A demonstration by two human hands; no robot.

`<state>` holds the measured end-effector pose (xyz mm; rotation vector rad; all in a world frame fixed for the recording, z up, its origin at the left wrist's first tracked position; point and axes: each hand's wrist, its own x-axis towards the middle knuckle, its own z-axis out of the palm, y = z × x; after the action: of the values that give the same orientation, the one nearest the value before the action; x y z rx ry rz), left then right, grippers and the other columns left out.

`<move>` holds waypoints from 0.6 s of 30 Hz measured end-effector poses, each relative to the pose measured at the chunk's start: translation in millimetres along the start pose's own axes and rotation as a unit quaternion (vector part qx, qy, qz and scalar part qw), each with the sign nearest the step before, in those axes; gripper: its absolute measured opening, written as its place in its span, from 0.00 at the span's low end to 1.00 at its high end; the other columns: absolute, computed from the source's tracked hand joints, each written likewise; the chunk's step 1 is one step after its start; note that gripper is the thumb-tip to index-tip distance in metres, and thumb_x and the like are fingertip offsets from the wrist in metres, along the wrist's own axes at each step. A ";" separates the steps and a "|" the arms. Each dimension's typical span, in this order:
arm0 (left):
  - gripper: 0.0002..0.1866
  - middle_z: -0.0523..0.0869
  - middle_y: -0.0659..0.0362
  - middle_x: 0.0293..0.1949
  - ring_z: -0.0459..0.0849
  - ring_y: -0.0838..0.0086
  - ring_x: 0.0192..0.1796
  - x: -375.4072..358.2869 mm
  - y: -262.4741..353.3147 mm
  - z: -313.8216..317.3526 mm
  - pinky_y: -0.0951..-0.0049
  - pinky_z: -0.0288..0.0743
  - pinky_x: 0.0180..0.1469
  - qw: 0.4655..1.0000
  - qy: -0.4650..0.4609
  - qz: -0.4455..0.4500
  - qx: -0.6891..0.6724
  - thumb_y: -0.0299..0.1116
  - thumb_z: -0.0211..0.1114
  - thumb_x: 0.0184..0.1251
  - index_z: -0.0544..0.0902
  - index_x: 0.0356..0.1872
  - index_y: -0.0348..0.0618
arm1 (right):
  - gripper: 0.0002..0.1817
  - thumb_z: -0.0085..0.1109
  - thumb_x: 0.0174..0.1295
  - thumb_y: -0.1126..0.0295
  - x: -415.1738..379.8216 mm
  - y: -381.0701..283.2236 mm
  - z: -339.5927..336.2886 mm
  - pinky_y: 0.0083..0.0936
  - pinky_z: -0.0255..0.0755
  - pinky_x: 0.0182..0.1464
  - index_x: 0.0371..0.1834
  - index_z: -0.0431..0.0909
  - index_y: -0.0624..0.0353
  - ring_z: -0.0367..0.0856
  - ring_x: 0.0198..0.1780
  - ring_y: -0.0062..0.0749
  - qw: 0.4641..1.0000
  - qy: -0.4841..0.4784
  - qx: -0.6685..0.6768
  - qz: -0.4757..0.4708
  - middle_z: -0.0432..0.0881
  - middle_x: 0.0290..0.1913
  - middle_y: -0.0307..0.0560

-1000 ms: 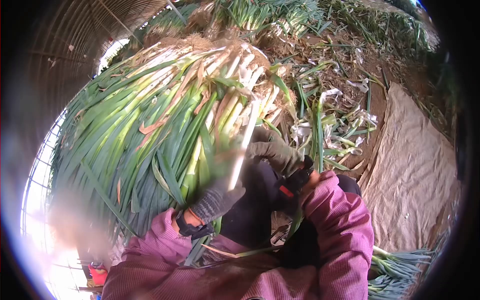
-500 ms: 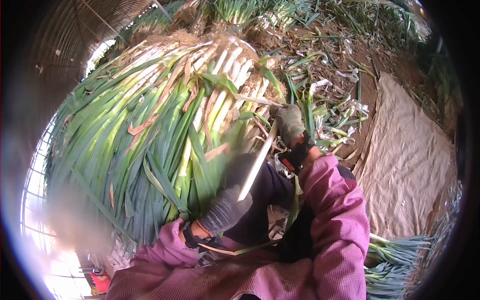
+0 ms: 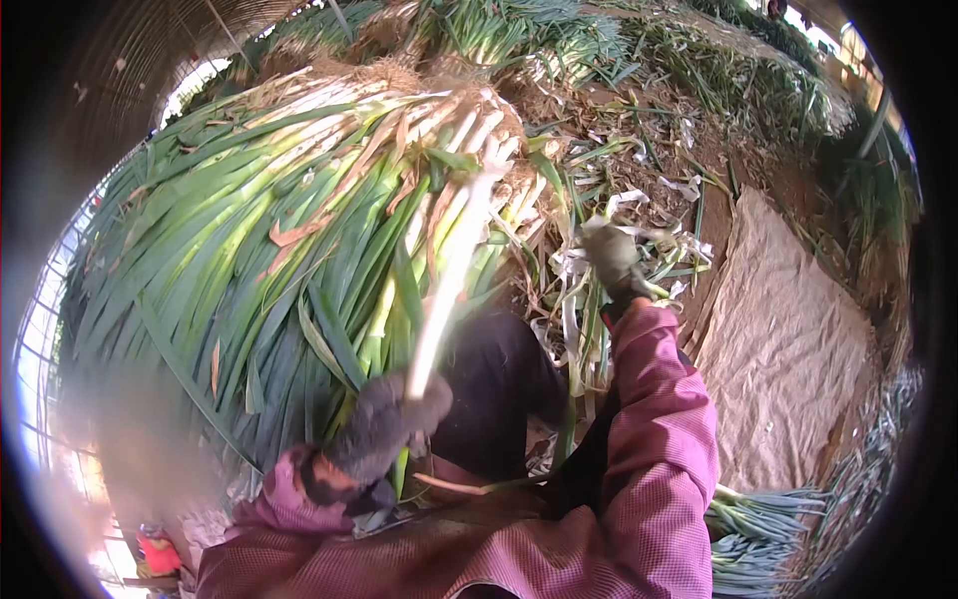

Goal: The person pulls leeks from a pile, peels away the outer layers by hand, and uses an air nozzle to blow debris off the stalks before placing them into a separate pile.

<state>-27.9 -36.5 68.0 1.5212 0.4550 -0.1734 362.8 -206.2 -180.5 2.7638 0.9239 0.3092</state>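
My left hand (image 3: 384, 424), in a dark grey knitted glove, is closed around a long green onion (image 3: 449, 275). Its pale stalk slants up and away from the fist, blurred by motion, root end uppermost. To the right, my right hand (image 3: 612, 258), in a greenish-grey glove, hovers over the peeled scraps, apart from the stalk. Its fingers look curled in, though blur hides what is in them. On my left lies a big heap of green onions (image 3: 230, 215), white ends pointing away from me.
Peeled leaves and skins (image 3: 639, 255) litter the soil past my right hand. A tan cloth sheet (image 3: 788, 349) is spread on the right, with more green onions (image 3: 763, 519) below it. Several bundles (image 3: 499, 35) stand behind the heap. My dark-clothed knee (image 3: 499, 384) is between my arms.
My right hand has come away from the stalk and moved right, over the scraps. My left hand has shifted left and down, and the stalk has swung more upright. The view has turned slightly.
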 end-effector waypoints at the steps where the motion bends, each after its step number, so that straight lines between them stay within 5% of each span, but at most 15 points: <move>1: 0.09 0.74 0.68 0.21 0.70 0.86 0.21 13.4 -6.0 -6.3 0.85 0.65 0.23 1.000 0.006 0.028 -0.010 0.38 0.63 0.64 0.79 0.32 0.42 | 0.21 0.71 0.47 0.61 -23.0 -11.6 -9.7 0.31 0.79 0.43 0.43 0.80 0.60 0.85 0.41 0.39 0.982 -0.065 0.177 -0.006 0.84 0.38 0.49; 2: 0.09 0.74 0.67 0.21 0.70 0.86 0.21 20.3 -5.2 -9.2 0.85 0.64 0.23 0.999 0.020 0.028 -0.001 0.36 0.63 0.62 0.79 0.33 0.41 | 0.24 0.73 0.42 0.62 -46.4 -23.5 -21.2 0.34 0.79 0.42 0.43 0.80 0.61 0.85 0.41 0.42 0.929 -0.130 0.346 0.011 0.85 0.39 0.53; 5: 0.08 0.73 0.67 0.21 0.70 0.85 0.21 25.5 -9.4 -14.0 0.84 0.64 0.23 0.999 0.036 0.028 -0.003 0.34 0.63 0.59 0.78 0.34 0.41 | 0.26 0.71 0.43 0.53 -69.0 -42.4 -75.1 0.39 0.78 0.46 0.40 0.82 0.62 0.84 0.41 0.49 0.944 -0.213 0.251 -0.029 0.84 0.36 0.56; 7: 0.08 0.73 0.67 0.21 0.71 0.85 0.21 21.5 -16.2 -13.0 0.84 0.65 0.23 0.999 0.035 0.021 -0.006 0.35 0.64 0.60 0.78 0.33 0.41 | 0.24 0.68 0.48 0.51 -81.2 -49.0 -125.0 0.42 0.77 0.43 0.38 0.83 0.62 0.84 0.38 0.50 0.950 -0.081 0.285 0.093 0.84 0.34 0.57; 8: 0.08 0.74 0.67 0.21 0.71 0.85 0.21 21.1 -17.8 -10.4 0.84 0.65 0.24 0.999 0.030 0.019 -0.001 0.36 0.64 0.60 0.78 0.33 0.42 | 0.24 0.66 0.53 0.56 -91.8 -50.5 -162.4 0.43 0.76 0.43 0.47 0.79 0.63 0.82 0.43 0.52 0.940 -0.041 0.320 0.109 0.83 0.40 0.59; 10: 0.10 0.76 0.66 0.21 0.73 0.84 0.21 24.5 -25.6 -5.9 0.83 0.68 0.24 1.000 -0.002 0.006 0.003 0.38 0.65 0.60 0.79 0.32 0.42 | 0.42 0.66 0.48 0.63 -121.6 -64.1 -216.0 0.43 0.63 0.65 0.67 0.60 0.62 0.65 0.66 0.54 0.950 0.211 0.230 -0.013 0.67 0.65 0.61; 12: 0.13 0.76 0.64 0.21 0.75 0.82 0.22 26.9 -39.8 4.3 0.81 0.69 0.24 0.995 -0.038 0.015 0.086 0.40 0.66 0.60 0.79 0.32 0.41 | 0.32 0.58 0.55 0.63 -143.5 -83.9 -243.6 0.53 0.60 0.64 0.66 0.65 0.55 0.67 0.63 0.47 0.903 0.361 0.144 -0.181 0.71 0.61 0.54; 13: 0.14 0.77 0.63 0.20 0.75 0.81 0.22 25.4 -47.7 10.8 0.79 0.70 0.24 0.990 -0.057 0.015 0.130 0.42 0.67 0.60 0.79 0.32 0.40 | 0.27 0.53 0.58 0.68 -165.3 -87.2 -261.1 0.46 0.63 0.65 0.64 0.68 0.55 0.70 0.59 0.43 0.912 0.342 0.030 -0.225 0.73 0.57 0.49; 14: 0.14 0.78 0.61 0.24 0.78 0.77 0.25 25.1 -50.3 14.1 0.77 0.72 0.28 0.964 -0.109 0.089 0.224 0.41 0.66 0.62 0.79 0.34 0.39 | 0.23 0.52 0.59 0.70 -173.1 -86.0 -259.4 0.41 0.67 0.60 0.60 0.71 0.54 0.73 0.53 0.42 0.924 0.247 0.107 -0.272 0.75 0.50 0.47; 16: 0.13 0.81 0.57 0.29 0.81 0.73 0.31 24.8 -53.0 16.3 0.74 0.76 0.33 0.924 -0.163 0.163 0.306 0.40 0.64 0.65 0.79 0.38 0.38 | 0.14 0.53 0.59 0.71 -203.0 -63.8 -259.7 0.34 0.73 0.50 0.49 0.76 0.52 0.77 0.41 0.38 0.937 0.200 0.176 -0.226 0.77 0.38 0.42; 18: 0.11 0.81 0.55 0.34 0.81 0.73 0.37 23.6 -42.0 7.2 0.73 0.76 0.39 0.908 -0.067 0.280 0.304 0.37 0.61 0.67 0.79 0.43 0.40 | 0.05 0.56 0.58 0.71 -228.7 19.6 -243.0 0.33 0.73 0.31 0.37 0.78 0.51 0.78 0.26 0.35 0.969 0.188 0.123 -0.100 0.77 0.24 0.39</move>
<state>-21.5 -41.9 20.1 2.1734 -0.1873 0.0417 131.3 -329.0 27.0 2.8479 1.4093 0.7502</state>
